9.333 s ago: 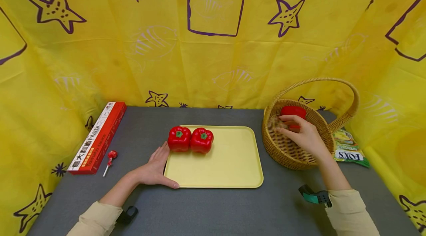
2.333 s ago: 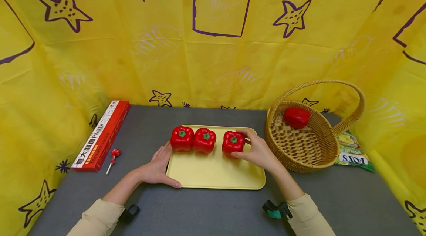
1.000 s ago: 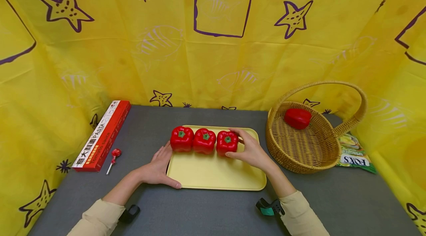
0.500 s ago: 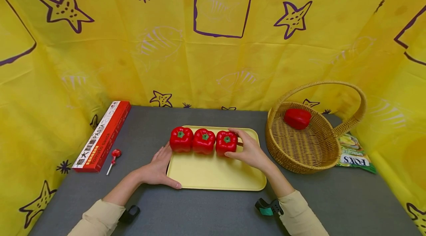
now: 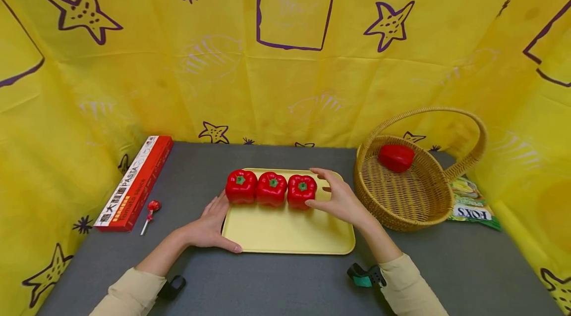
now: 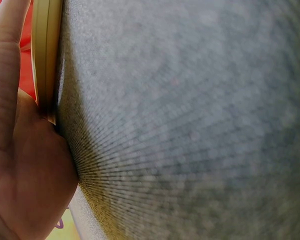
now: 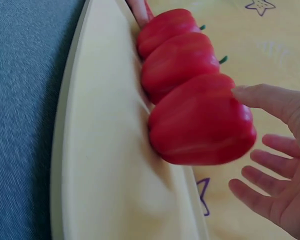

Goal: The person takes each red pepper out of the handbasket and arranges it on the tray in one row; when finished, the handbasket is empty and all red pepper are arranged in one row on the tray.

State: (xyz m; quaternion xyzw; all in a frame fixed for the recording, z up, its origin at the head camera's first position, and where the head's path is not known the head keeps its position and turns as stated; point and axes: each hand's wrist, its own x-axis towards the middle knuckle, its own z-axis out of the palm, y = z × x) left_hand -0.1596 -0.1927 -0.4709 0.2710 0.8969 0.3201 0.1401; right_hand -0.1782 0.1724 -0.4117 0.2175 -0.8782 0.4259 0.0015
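Three red bell peppers with green stems stand in a row along the back of a yellow tray (image 5: 285, 234): the left pepper (image 5: 241, 187), the middle pepper (image 5: 271, 189) and the right pepper (image 5: 302, 192). My right hand (image 5: 341, 202) is spread just right of the right pepper; in the right wrist view the thumb tip overlaps this pepper (image 7: 202, 122) while the other fingers stand off it. My left hand (image 5: 209, 224) rests against the tray's left edge, fingers stretched along it and thumb at the front corner. The left wrist view shows its palm (image 6: 35, 165) beside the tray rim (image 6: 46, 55).
A wicker basket (image 5: 401, 217) with a tall handle stands at the right, holding another red pepper (image 5: 396, 158) on its side. Behind it lies a green FOX'S packet (image 5: 474, 213). At the left are a red and white pasta box (image 5: 136, 184) and a lollipop (image 5: 151, 209).
A third pepper has come onto the tray from the basket side and been slid left against the others. My right hand has just loosened from it and drawn slightly right. The left hand stays put.
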